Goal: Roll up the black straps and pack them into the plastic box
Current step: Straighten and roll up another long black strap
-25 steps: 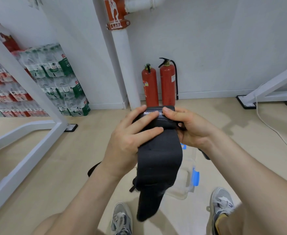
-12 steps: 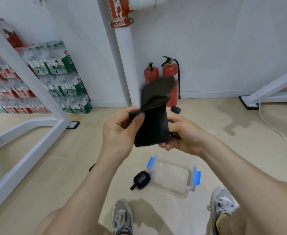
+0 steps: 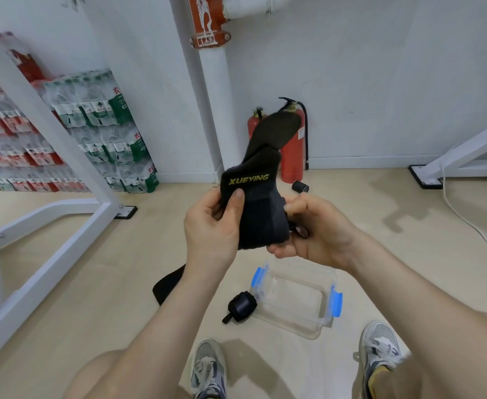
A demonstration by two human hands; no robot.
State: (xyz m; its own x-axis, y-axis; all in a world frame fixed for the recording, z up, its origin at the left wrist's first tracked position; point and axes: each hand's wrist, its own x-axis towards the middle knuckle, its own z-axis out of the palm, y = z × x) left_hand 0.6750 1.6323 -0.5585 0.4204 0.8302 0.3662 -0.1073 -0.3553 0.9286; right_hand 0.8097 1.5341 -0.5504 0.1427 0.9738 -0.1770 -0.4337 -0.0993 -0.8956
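Together, left hand [image 3: 210,226] and right hand [image 3: 320,231] grip the black strap [image 3: 261,208].

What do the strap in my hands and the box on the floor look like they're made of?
The strap looks like soft, matte black fabric, perhaps elastic webbing: it bends and creases softly, and its lower edge is fuzzy. The box looks like clear, glossy hard plastic: the floor shows through it, and its clips are opaque blue.
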